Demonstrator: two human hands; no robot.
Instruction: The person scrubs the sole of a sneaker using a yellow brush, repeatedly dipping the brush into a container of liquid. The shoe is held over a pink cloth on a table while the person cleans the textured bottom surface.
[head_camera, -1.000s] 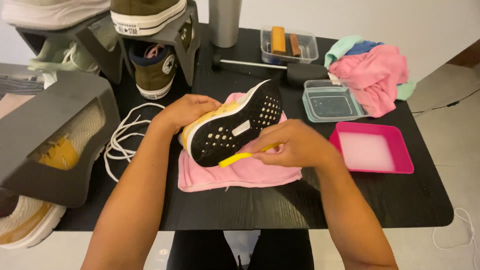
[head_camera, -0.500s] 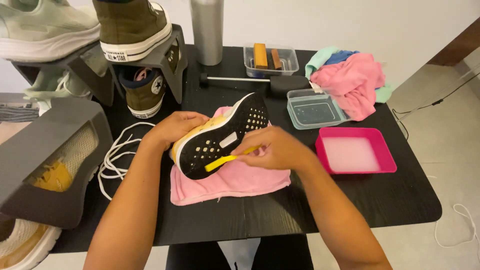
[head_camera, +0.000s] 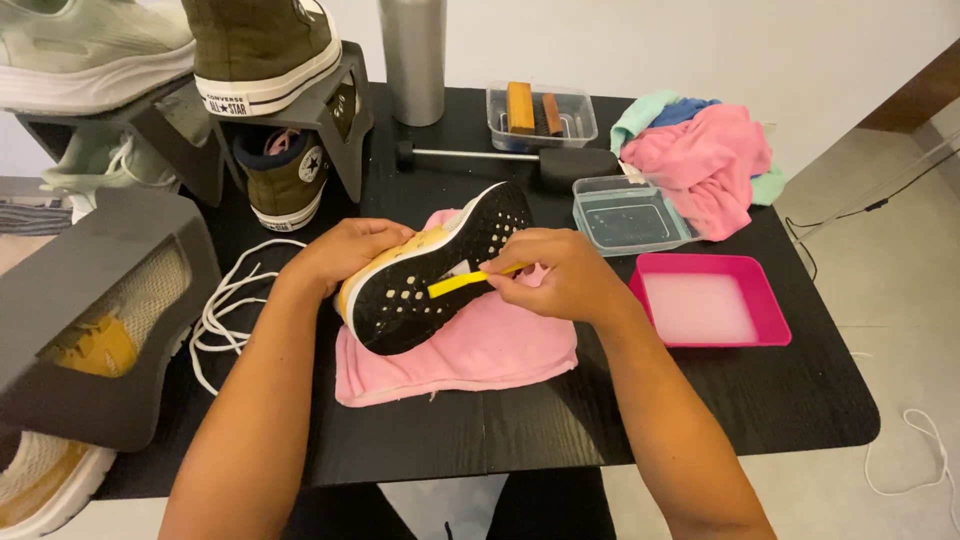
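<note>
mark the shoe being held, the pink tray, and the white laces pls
shoe (head_camera: 420, 290), head view, on its black sole.
pink tray (head_camera: 765, 320), head view, on its right rim.
white laces (head_camera: 225, 300), head view, on the looped strands.

Shoe (head_camera: 430, 275) lies sole-up on the cloth (head_camera: 480, 350) at table (head_camera: 700, 420) centre; laces (head_camera: 225, 300) left of the cloth, tray (head_camera: 712, 300) right of it. Lidded box (head_camera: 628, 212) and rag pile (head_camera: 700, 150) behind the tray. Bottle (head_camera: 412, 55) and brush box (head_camera: 540, 115) behind the cloth, shoe rack (head_camera: 200, 110) behind-left.

Shoe-cleaning workbench: shoe racks (head_camera: 290, 110), brushes (head_camera: 530, 108), cloths (head_camera: 700, 160)
</note>
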